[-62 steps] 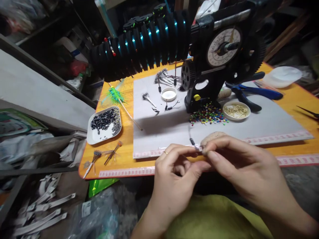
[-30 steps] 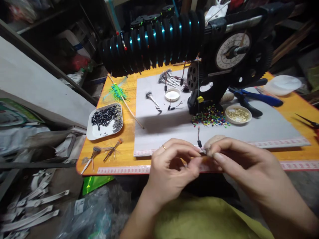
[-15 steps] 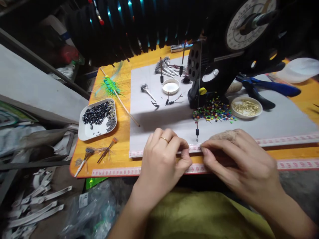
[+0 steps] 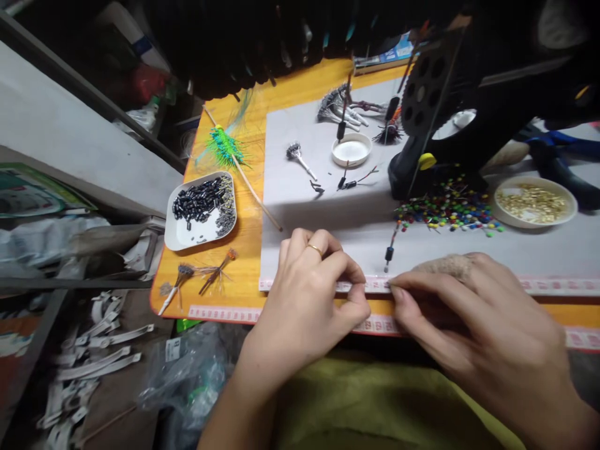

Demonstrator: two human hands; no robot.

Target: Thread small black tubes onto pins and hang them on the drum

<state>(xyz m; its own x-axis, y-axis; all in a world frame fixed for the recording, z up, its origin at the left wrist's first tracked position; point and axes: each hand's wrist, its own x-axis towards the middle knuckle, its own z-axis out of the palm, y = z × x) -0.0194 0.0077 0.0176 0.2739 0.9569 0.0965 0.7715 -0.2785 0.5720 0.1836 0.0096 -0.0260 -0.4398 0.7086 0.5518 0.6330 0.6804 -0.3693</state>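
My left hand (image 4: 312, 297), with a gold ring (image 4: 315, 249), is held in a pinch over the front edge of the white board (image 4: 323, 219). Opposite it, my right hand (image 4: 482, 325) pinches thumb against forefinger; a beige wrap (image 4: 445, 267) goes round one of its fingers. Whatever lies between the fingertips of either hand is too small or hidden to tell. Just beyond the right fingertips is a small black cylinder (image 4: 389, 253) on a thin stem with a grey bead at its lower end. A pink measuring tape (image 4: 225, 313) runs along the table's front edge.
A white tray (image 4: 175, 237) of black cylinders stands left. Loose colour-headed pins (image 4: 450, 209) lie beside a dish (image 4: 534, 220) of gold pieces. A small white dish (image 4: 351, 150) sits farther back. The dark machine (image 4: 506, 106) looms over the board; blue-handled pliers (image 4: 553, 156) lie right.
The view has shifted, so the board and trays appear farther right and closer. Both hands keep their pinches, with the gap between the fingertips about the same.
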